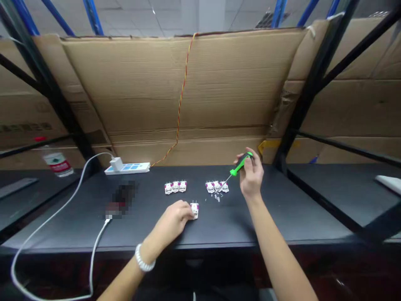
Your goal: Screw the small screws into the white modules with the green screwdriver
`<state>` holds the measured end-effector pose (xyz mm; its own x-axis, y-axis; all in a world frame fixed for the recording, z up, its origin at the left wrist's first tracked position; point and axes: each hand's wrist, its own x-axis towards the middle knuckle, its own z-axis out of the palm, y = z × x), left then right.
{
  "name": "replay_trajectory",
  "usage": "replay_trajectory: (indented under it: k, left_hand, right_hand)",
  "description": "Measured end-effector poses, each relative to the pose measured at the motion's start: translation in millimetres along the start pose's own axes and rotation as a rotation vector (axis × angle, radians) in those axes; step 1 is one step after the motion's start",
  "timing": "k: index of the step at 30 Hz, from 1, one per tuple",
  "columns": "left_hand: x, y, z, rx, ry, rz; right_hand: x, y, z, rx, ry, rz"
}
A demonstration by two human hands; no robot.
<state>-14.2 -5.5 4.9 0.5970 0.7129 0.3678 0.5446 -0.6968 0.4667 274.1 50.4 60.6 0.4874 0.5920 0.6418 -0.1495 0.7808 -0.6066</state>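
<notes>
My left hand [176, 217] rests on the black table [282, 213], fingers pinched on a small white and pink connector block [194, 209]. My right hand [250, 173] is raised over the table and grips a green and black screwdriver [239, 165], whose tip points down at a row of three similar blocks [216, 187]. A few tiny loose metal parts [217, 197] lie just in front of that row. Another row of three blocks [175, 187] sits to its left.
A white power strip [128, 168] with a plugged-in charger lies at the back left; its white cable [46, 217] loops off the table's front edge. A blurred dark object [120, 200] lies left of my hand. Cardboard sheets [188, 92] and black rack posts [300, 108] wall the back.
</notes>
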Motion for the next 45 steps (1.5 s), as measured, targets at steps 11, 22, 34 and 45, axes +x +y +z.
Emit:
replay_trajectory:
  k: [11, 22, 34, 45]
  left_hand:
    - [-1.0, 1.8, -0.5, -0.017, 0.047, -0.123]
    - [-3.4, 4.6, 3.7, -0.035, 0.068, -0.176]
    - [-5.7, 5.7, 10.5, -0.068, 0.094, -0.184]
    - [-6.8, -0.2, 18.0, -0.104, 0.092, -0.086]
  right_hand:
    - [-0.2, 0.8, -0.4, -0.005, -0.005, -0.001]
    - [-4.1, 5.1, 2.4, -0.036, -0.058, 0.021]
    - [-44.3, 9.7, 41.3, 0.001, -0.386, 0.132]
    - [-56.2, 10.0, 47.7, 0.039, -0.474, 0.161]
